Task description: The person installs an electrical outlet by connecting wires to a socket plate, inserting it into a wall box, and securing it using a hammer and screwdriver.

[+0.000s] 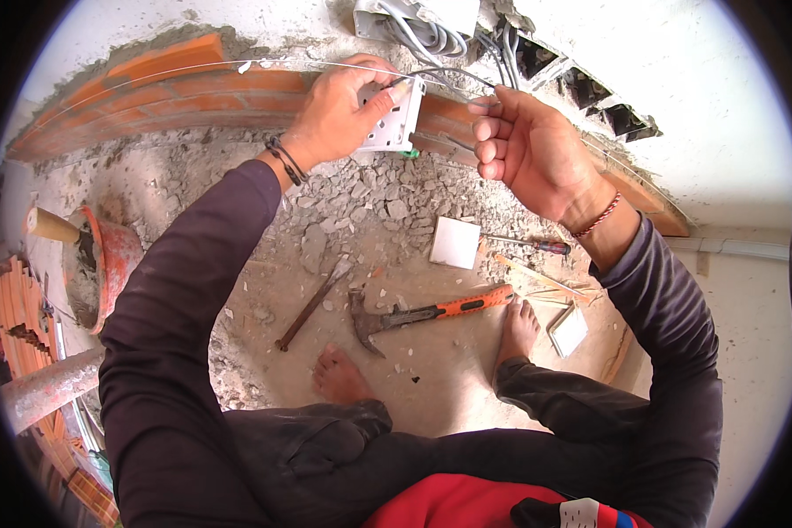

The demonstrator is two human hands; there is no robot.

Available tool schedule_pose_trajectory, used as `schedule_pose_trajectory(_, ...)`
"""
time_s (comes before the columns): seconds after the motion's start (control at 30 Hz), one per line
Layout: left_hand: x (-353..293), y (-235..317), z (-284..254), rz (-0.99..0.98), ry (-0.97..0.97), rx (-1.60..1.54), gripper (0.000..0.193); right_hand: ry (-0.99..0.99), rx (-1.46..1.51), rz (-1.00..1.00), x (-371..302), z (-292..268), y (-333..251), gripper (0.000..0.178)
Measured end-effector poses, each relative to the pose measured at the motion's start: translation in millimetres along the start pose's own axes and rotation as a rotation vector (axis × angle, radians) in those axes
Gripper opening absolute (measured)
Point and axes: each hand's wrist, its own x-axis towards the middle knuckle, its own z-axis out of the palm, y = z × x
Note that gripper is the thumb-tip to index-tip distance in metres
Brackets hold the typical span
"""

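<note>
My left hand (339, 110) is closed on a white plastic electrical box (398, 128) with holes in its face and a bit of green at its lower corner. A dark cable (453, 70) runs by the left thumb tip and arches over to my right hand (541, 154). The right thumb and forefinger pinch that cable, while the other fingers curl loosely. Whether the cable passes into the box is hidden by the left fingers. Behind the hands, coiled grey cables (427, 40) hang out of a white box (370, 18) at the wall.
A claw hammer (431, 312), a rusty chisel (312, 304), a screwdriver (546, 246) and white square pieces (455, 243) lie on the floor by my feet. Rubble (361, 198) lines the brick wall base (194, 101). A mortar bucket (114, 264) stands left; the wall has a broken opening (590, 92).
</note>
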Motion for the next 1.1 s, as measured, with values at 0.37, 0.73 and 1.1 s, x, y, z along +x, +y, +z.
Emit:
schedule_pose_trajectory(0.37,12.7,2.8,-39.3,-0.457,-0.435,-0.326,0.026,-0.032,-1.343,-1.213,-2.2,32.8,-6.3,0.022)
schedule_pose_trajectory(0.73,0.3,10.8,-44.6,-0.578,-0.254,-0.472,0.038,0.184,-2.038,-0.972,34.6,88.9,-18.2,0.017)
schedule_pose_trajectory(1.1,-7.1,19.3,-35.3,-0.458,-0.014,-0.396,0.045,0.079,-2.133,-1.296,34.9,66.7,-43.2,0.016)
